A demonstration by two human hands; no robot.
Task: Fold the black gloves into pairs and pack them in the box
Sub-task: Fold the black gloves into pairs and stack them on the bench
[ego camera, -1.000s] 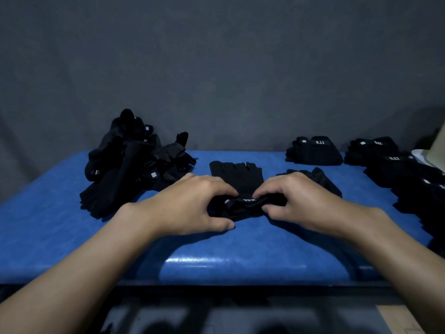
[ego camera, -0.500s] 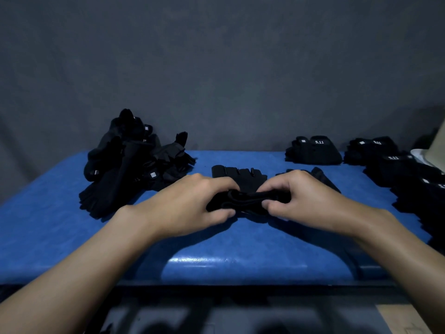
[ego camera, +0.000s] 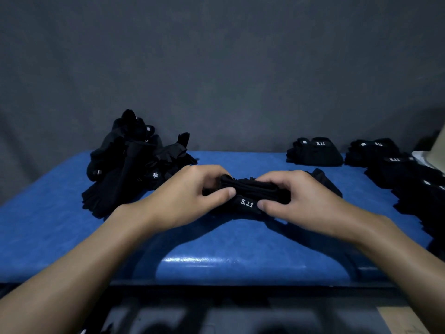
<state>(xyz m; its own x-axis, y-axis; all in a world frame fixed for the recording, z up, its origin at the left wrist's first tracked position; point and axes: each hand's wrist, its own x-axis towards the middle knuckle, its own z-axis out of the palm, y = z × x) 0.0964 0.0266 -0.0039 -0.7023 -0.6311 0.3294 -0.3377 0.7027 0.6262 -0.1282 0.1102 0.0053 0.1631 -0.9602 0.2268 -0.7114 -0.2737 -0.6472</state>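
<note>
Both hands, left hand (ego camera: pixel 190 196) and right hand (ego camera: pixel 298 201), grip pinched on the folded glove pair (ego camera: pixel 250 194) mid-tabletop. Open blue tabletop (ego camera: pixel 60 232) toward the near edge; loose glove heap (ego camera: pixel 130 162) back-left, folded pairs (ego camera: pixel 315 151) back-right. Plain grey wall (ego camera: pixel 216 68) behind.

The glove (ego camera: pixel 250 194) between my hands is now folded over on itself: its finger end, which lay flat beyond my knuckles a second ago, sits bunched on top. The white 5.11 mark now faces me between my left thumb (ego camera: pixel 224 192) and right thumb (ego camera: pixel 266 204).
</note>
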